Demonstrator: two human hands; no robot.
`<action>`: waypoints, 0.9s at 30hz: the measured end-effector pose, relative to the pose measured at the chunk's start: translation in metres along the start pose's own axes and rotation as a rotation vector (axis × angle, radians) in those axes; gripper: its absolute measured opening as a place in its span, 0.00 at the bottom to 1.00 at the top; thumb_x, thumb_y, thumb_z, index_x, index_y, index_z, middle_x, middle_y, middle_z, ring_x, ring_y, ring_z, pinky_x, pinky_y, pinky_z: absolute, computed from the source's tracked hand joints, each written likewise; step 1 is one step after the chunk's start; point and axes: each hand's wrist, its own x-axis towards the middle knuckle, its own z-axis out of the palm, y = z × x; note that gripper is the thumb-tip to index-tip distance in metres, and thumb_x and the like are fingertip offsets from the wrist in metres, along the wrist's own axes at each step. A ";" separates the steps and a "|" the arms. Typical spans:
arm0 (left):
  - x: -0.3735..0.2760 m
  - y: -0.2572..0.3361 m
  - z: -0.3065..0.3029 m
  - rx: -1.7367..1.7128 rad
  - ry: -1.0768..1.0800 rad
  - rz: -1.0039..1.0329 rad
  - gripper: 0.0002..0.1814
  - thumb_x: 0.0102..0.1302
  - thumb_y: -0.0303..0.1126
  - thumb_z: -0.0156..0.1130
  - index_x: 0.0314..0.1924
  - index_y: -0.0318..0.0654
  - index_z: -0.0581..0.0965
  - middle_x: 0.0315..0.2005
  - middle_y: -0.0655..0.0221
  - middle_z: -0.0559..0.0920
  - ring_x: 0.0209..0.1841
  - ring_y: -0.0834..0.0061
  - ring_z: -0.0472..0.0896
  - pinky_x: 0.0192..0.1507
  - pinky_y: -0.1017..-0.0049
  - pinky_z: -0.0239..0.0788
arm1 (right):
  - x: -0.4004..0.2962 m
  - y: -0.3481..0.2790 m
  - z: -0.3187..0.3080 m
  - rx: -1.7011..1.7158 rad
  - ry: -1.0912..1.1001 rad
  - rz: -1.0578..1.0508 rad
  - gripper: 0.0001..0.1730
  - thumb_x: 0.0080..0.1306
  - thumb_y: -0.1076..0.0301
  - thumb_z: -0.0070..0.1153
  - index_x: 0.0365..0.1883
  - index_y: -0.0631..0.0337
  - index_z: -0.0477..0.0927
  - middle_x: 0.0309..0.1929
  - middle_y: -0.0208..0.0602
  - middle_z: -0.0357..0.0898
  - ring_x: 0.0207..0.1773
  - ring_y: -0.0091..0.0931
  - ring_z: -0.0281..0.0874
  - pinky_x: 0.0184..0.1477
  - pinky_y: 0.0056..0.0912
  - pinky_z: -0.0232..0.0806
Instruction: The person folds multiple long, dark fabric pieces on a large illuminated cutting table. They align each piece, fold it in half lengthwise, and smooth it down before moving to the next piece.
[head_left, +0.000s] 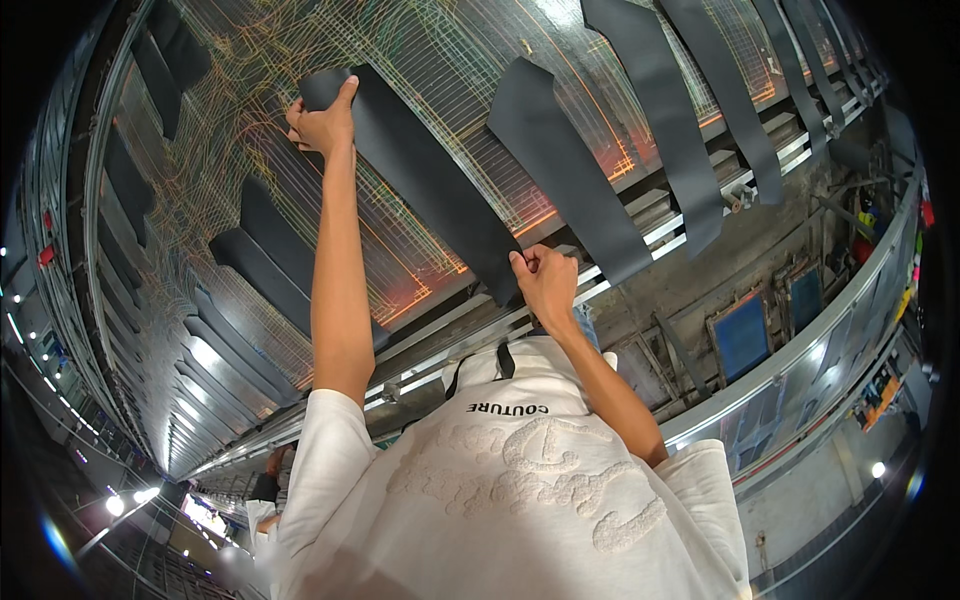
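Observation:
A long black cut fabric panel (427, 172) lies slantwise across the long table in front of me. My left hand (326, 124) holds its far end, the thumb on top and a corner of the material turned up beside the fingers. At the near end, my right hand (547, 281) pinches the panel's corner between thumb and fingers, by the table edge. To the right lies a similar black panel (559, 161) with an angled tip, its near end hanging over the edge. Another dark panel (277, 262) lies left of my left forearm, which partly hides it.
The tabletop (465, 97) is covered with orange, green and yellow printed lines. A metal rail (420, 382) runs along its near edge. Several more panels (660, 112) lie in rows both ways. Blue-meshed frames (739, 337) stand at right, near another long table (795, 397). A person (266, 487) stands farther left.

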 end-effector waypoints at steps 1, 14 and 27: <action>0.000 0.000 0.000 -0.003 0.004 0.002 0.57 0.42 0.57 0.87 0.63 0.28 0.68 0.63 0.53 0.70 0.70 0.52 0.57 0.77 0.50 0.40 | 0.000 0.000 0.000 0.000 -0.002 0.003 0.15 0.66 0.59 0.67 0.27 0.62 0.86 0.17 0.37 0.80 0.22 0.36 0.76 0.45 0.41 0.60; -0.004 0.001 0.000 -0.006 0.013 0.025 0.57 0.42 0.58 0.86 0.63 0.29 0.67 0.61 0.53 0.72 0.69 0.53 0.58 0.77 0.50 0.39 | 0.000 0.002 0.000 -0.023 0.013 -0.028 0.16 0.65 0.58 0.67 0.27 0.63 0.86 0.17 0.38 0.79 0.21 0.37 0.75 0.42 0.41 0.63; -0.018 -0.010 -0.005 0.212 0.251 0.491 0.63 0.51 0.71 0.76 0.74 0.36 0.60 0.65 0.55 0.67 0.69 0.47 0.62 0.73 0.39 0.49 | -0.007 0.005 0.005 -0.087 0.149 -0.171 0.20 0.64 0.62 0.71 0.40 0.56 0.69 0.16 0.30 0.71 0.22 0.35 0.71 0.44 0.38 0.55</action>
